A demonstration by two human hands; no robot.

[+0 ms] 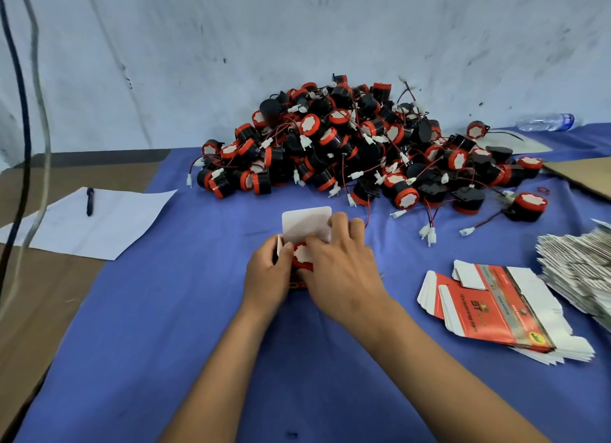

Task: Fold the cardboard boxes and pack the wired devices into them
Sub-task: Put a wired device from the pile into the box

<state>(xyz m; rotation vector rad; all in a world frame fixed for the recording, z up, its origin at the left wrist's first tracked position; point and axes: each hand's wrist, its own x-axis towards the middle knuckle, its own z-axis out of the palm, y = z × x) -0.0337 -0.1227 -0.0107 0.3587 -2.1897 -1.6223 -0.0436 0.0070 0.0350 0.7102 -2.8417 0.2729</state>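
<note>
A small cardboard box (305,226) stands in the middle of the blue cloth, its white lid flap raised toward the far side. A red-rimmed wired device (301,254) sits in the box mouth, white face up. My left hand (269,274) grips the box's left side. My right hand (340,264) lies over the device and the box's right side, fingers on the device. Behind them a large pile of black-and-red wired devices (357,145) with white plugs fills the far part of the cloth. Flat red-and-white box blanks (496,307) lie to the right.
A thick stack of more flat blanks (582,264) lies at the right edge. A sheet of paper (99,224) with a pen (89,200) rests at left on brown cardboard. Cables (20,112) hang at far left. A water bottle (547,122) lies at the back right.
</note>
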